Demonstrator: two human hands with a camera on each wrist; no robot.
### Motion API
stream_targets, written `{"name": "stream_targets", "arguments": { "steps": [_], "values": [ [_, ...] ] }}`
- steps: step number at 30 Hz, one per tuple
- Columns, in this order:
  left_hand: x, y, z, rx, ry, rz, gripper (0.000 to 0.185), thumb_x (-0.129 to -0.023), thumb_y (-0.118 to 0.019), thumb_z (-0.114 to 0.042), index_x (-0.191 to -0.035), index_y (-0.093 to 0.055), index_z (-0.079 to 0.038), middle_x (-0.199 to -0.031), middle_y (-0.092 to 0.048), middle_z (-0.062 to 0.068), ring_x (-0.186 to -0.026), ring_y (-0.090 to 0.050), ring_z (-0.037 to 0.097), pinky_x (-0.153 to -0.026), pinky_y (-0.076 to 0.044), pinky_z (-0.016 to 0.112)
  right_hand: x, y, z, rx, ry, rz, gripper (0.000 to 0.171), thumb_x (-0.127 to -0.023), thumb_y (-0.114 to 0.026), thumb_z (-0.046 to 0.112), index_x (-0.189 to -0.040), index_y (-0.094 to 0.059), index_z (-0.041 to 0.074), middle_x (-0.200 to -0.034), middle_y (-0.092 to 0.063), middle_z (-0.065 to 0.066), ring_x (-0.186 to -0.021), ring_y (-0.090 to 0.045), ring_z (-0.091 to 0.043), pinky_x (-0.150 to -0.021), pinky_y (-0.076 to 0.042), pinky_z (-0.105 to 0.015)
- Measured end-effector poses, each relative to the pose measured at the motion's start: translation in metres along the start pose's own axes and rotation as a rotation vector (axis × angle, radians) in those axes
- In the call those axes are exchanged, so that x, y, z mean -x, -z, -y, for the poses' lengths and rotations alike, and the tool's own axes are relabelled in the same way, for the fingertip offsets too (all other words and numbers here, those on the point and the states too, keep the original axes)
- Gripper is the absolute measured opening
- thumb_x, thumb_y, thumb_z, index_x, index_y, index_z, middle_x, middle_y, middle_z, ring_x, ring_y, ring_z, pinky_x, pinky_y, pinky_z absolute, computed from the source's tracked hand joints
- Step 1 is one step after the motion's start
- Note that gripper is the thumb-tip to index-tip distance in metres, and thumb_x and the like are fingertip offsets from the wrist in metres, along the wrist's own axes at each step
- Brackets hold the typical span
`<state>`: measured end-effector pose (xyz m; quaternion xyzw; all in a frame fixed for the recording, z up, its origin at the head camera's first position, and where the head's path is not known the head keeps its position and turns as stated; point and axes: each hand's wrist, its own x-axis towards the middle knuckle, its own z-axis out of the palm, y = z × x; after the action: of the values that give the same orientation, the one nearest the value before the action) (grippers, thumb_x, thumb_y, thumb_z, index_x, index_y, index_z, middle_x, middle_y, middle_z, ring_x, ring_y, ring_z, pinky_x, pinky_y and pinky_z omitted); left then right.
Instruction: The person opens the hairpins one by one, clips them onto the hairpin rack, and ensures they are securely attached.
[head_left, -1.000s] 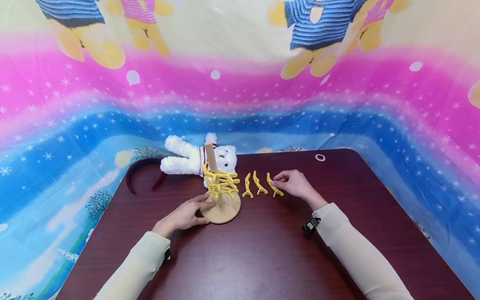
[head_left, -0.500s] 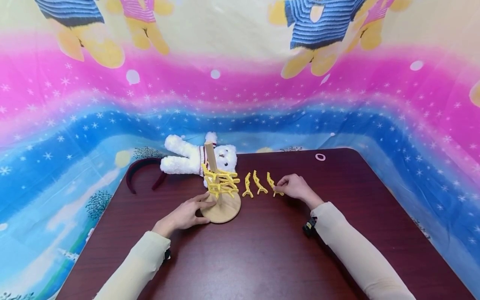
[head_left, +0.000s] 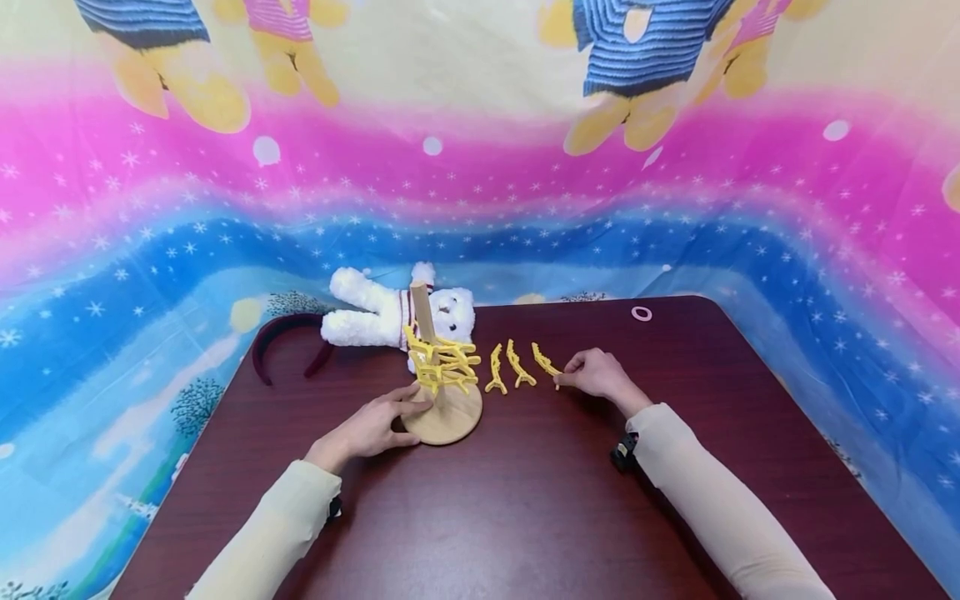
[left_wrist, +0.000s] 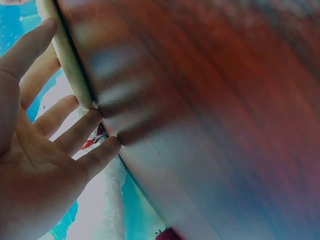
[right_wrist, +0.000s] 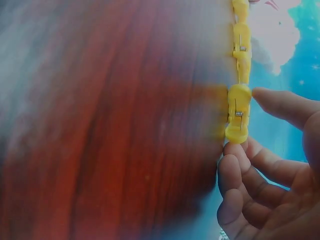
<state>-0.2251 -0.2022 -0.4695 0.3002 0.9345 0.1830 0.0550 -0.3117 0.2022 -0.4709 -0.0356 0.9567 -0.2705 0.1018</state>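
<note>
Rightmost yellow clip (head_left: 544,359), right of frame centre, has swung askew within 0.5 s, its lower end pinched by the right hand (head_left: 600,374): repositioning apparently underway. Left hand (head_left: 371,427), fingers spread, touches wooden base (head_left: 452,423).

You are in a small cloth-screened corner that looks like a makeshift recording booth. A printed backdrop (head_left: 480,183), with toy-like figures in sweaters (head_left: 645,50) and white snowflakes (head_left: 130,158), wraps the far edge and both sides of your dark wood-grain tabletop (head_left: 510,517). A black device (head_left: 623,452) sits at your right wrist. The cloth hides whatever room surrounds you.
</note>
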Motion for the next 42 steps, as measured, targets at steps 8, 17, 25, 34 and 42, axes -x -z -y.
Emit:
{"name": "stream_targets", "arguments": {
  "steps": [8,17,25,34,42],
  "values": [
    [0.001,0.0,0.0,0.004,-0.004,-0.006,0.057,-0.083,-0.07,-0.032,-0.136,-0.052,-0.02,-0.151,-0.033,0.014,-0.132,-0.041,0.034,-0.1,-0.04,0.048,0.004,0.003,0.003,0.058,-0.014,-0.005,0.04,-0.07,-0.075,0.054,-0.091,-0.069,0.019,-0.087,-0.064,0.0,-0.076,-0.054,-0.019,-0.062,-0.04,-0.032],
    [-0.001,-0.001,0.002,0.004,-0.014,-0.012,0.057,-0.083,-0.07,-0.032,-0.136,-0.052,-0.019,-0.151,-0.032,0.014,-0.132,-0.041,0.034,-0.1,-0.04,0.048,0.001,0.002,-0.004,0.1,-0.041,-0.028,0.048,-0.065,-0.076,0.058,-0.092,-0.066,0.021,-0.088,-0.062,0.0,-0.079,-0.053,-0.021,-0.064,-0.039,-0.035],
    [0.0,0.0,0.0,0.003,-0.005,-0.003,0.056,-0.084,-0.07,-0.033,-0.136,-0.052,-0.02,-0.151,-0.033,0.014,-0.131,-0.042,0.035,-0.1,-0.04,0.049,0.0,0.004,-0.003,0.12,-0.056,-0.032,0.04,-0.066,-0.077,0.054,-0.085,-0.067,0.02,-0.088,-0.064,0.001,-0.08,-0.055,-0.022,-0.064,-0.04,-0.037],
    [0.0,0.001,-0.001,0.005,-0.006,-0.002,0.056,-0.084,-0.069,-0.033,-0.136,-0.052,-0.02,-0.151,-0.032,0.014,-0.131,-0.042,0.035,-0.1,-0.04,0.049,0.003,0.013,-0.008,0.08,-0.015,-0.089,0.038,-0.074,-0.074,0.047,-0.099,-0.071,0.019,-0.097,-0.066,-0.003,-0.085,-0.056,-0.024,-0.067,-0.042,-0.037],
    [0.0,0.001,0.0,0.004,-0.013,-0.007,0.057,-0.083,-0.07,-0.033,-0.135,-0.052,-0.019,-0.151,-0.033,0.014,-0.132,-0.042,0.034,-0.1,-0.04,0.049,0.006,0.02,-0.009,0.055,0.038,-0.169,0.038,-0.078,-0.07,0.046,-0.105,-0.07,0.019,-0.099,-0.068,-0.005,-0.085,-0.059,-0.023,-0.068,-0.044,-0.036]
  ]
}}
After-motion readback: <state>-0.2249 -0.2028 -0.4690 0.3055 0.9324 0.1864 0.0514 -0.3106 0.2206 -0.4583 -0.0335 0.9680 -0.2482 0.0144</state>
